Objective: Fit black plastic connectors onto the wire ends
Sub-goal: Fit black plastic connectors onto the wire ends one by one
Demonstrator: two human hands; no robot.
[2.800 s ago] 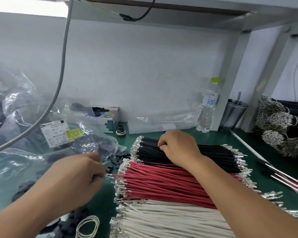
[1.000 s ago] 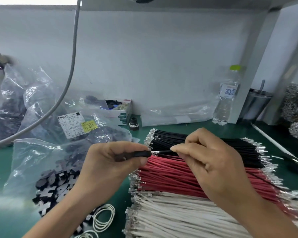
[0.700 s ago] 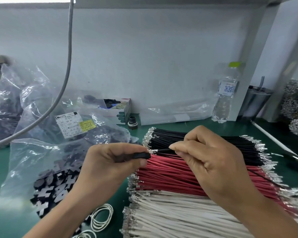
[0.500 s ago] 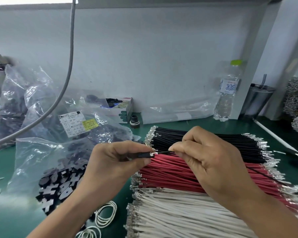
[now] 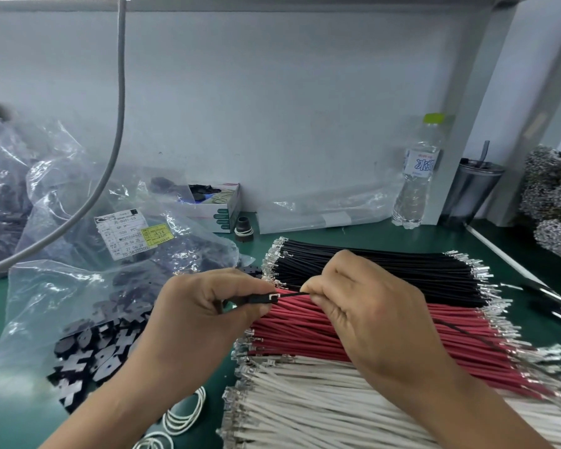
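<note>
Altogether three stacks of cut wires lie side by side on the green table [image 5: 363, 233]: black wires [image 5: 386, 267] farthest, red wires [image 5: 305, 325] in the middle, white wires [image 5: 321, 413] nearest, each too many to count, all with metal terminals on both ends. Two hands work above them. One water bottle [image 5: 416, 186] and one metal cup [image 5: 472, 192] with a straw stand at the back right, beside a white upright post. One small open box [image 5: 222, 209] sits against the pale back wall, with one small dark ring-shaped part [image 5: 244, 225] just beside it. Several clear plastic bags [image 5: 78, 254] fill the left side, one carrying a printed label [image 5: 123, 233]; loose black connectors [image 5: 94, 354] lie spread at its lower edge. A few white rubber bands [image 5: 183, 413] lie near the front edge. One grey cable [image 5: 119, 108] hangs down from above on the left. Bundles of metal-tipped wire [image 5: 554, 202] are piled at the far right.

The left hand [image 5: 201, 315] pinches a single black connector [image 5: 256, 300] between thumb and fingers, its open end pointing right. The right hand [image 5: 366, 306] pinches one black wire [image 5: 292, 294] just behind its terminal, and that terminal sits at the mouth of the connector. Both grips are clenched on their parts, held above the red stack, with the wire's far length trailing across the red wires to the right.
</note>
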